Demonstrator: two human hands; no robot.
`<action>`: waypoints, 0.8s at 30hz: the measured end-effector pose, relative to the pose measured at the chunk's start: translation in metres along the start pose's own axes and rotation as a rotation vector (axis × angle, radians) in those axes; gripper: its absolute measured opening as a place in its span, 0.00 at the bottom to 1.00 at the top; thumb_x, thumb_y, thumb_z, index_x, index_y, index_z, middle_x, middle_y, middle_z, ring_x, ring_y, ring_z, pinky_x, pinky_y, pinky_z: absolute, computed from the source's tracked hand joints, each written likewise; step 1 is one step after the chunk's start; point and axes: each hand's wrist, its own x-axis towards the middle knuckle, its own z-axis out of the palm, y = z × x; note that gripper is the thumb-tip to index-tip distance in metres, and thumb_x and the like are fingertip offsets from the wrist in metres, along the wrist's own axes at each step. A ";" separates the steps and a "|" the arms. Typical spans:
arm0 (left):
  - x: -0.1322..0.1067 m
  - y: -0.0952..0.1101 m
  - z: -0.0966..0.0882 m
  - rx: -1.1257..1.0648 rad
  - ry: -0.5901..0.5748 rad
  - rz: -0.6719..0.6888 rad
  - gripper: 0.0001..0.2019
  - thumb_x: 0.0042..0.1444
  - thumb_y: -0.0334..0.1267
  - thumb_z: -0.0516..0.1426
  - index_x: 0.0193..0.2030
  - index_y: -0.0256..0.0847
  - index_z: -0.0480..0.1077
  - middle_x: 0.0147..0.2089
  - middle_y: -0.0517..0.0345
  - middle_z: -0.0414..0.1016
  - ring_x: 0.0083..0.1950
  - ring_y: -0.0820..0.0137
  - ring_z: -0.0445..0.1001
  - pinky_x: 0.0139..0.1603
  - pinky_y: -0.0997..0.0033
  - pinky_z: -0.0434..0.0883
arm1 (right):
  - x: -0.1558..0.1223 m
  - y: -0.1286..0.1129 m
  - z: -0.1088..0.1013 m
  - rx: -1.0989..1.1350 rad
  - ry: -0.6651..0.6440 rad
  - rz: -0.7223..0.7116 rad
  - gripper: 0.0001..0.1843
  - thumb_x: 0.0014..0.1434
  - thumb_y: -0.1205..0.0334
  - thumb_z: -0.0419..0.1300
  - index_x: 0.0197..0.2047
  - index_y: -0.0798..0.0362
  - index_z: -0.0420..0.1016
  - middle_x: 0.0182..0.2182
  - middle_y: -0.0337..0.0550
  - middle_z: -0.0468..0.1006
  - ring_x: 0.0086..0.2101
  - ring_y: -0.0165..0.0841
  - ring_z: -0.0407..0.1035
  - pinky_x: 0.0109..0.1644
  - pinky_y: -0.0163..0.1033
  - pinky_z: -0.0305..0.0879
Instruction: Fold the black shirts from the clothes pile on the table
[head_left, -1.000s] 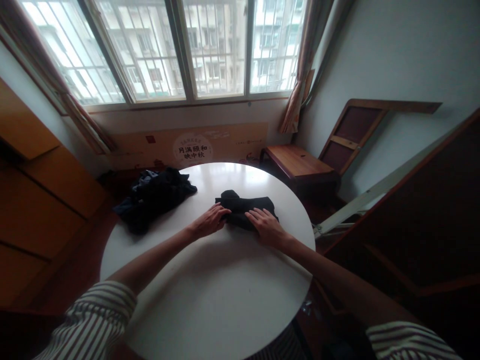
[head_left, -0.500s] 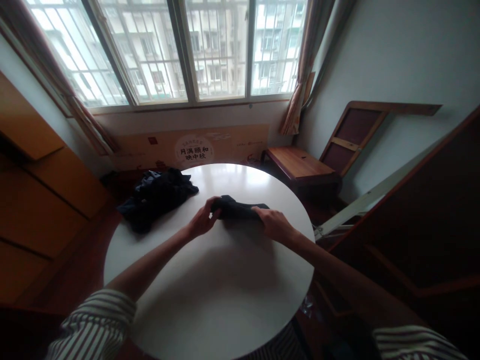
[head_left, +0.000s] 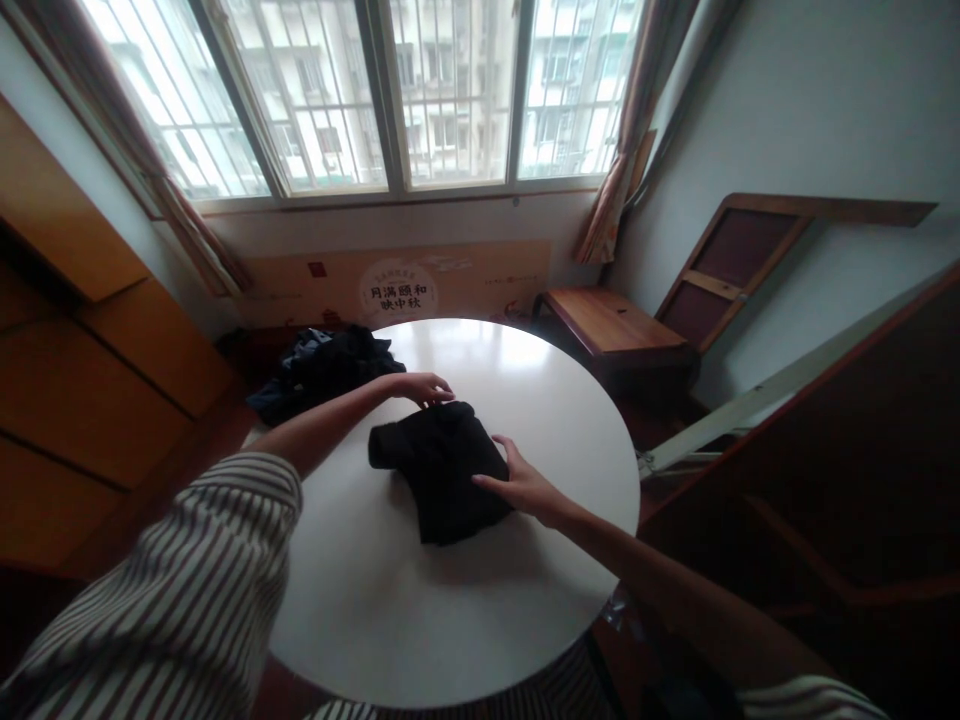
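Observation:
A black garment (head_left: 450, 480), partly folded, lies on the white round table (head_left: 360, 610); a short flap like a sleeve sticks out at its left. At its far edge is my left hand (head_left: 421, 388), fingers stretched out and bent slightly down; whether the fingertips touch the cloth I cannot tell. My right hand (head_left: 529, 490) rests on the garment's right edge with thumb and fingers spread apart. The thumb lies over the cloth, and no clear grip shows.
A heap of dark clothes (head_left: 322, 365) sits at the table's far left edge, behind my left forearm. Beyond the table at the right stands a low wooden bench (head_left: 611, 320). Orange cabinets (head_left: 142, 350) line the left side, and a dark wooden panel (head_left: 847, 480) leans at the right.
The black garment has gone from a narrow bundle between both hands to a wider shape lying nearer me. My left hand has let go at its far side; my right hand's fingers have spread.

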 end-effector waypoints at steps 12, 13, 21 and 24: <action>-0.067 -0.044 0.022 0.165 0.041 -0.040 0.29 0.47 0.66 0.60 0.33 0.36 0.76 0.27 0.58 0.73 0.29 0.72 0.67 0.29 0.75 0.60 | -0.026 -0.017 0.003 -1.050 -0.247 -0.706 0.39 0.61 0.37 0.57 0.70 0.43 0.58 0.69 0.53 0.56 0.67 0.53 0.49 0.67 0.64 0.49; -0.066 -0.049 0.024 0.134 0.053 -0.021 0.29 0.47 0.66 0.60 0.33 0.37 0.76 0.27 0.59 0.72 0.29 0.72 0.66 0.29 0.75 0.60 | -0.024 -0.016 0.007 -1.057 -0.315 -0.728 0.39 0.61 0.36 0.56 0.71 0.42 0.57 0.70 0.52 0.56 0.68 0.54 0.48 0.67 0.65 0.48; -0.044 -0.075 0.024 -0.161 0.097 0.057 0.33 0.47 0.69 0.58 0.40 0.36 0.75 0.32 0.59 0.73 0.33 0.71 0.68 0.32 0.75 0.64 | -0.036 -0.004 0.015 -1.038 -0.381 -0.699 0.33 0.67 0.40 0.50 0.70 0.44 0.59 0.70 0.49 0.55 0.68 0.52 0.47 0.67 0.63 0.50; -0.036 -0.080 0.026 -0.139 0.132 0.091 0.32 0.46 0.66 0.61 0.40 0.35 0.76 0.32 0.57 0.75 0.33 0.71 0.69 0.33 0.74 0.65 | -0.032 -0.017 0.012 -0.999 -0.396 -0.687 0.28 0.68 0.43 0.50 0.66 0.44 0.67 0.66 0.48 0.65 0.64 0.49 0.56 0.64 0.58 0.57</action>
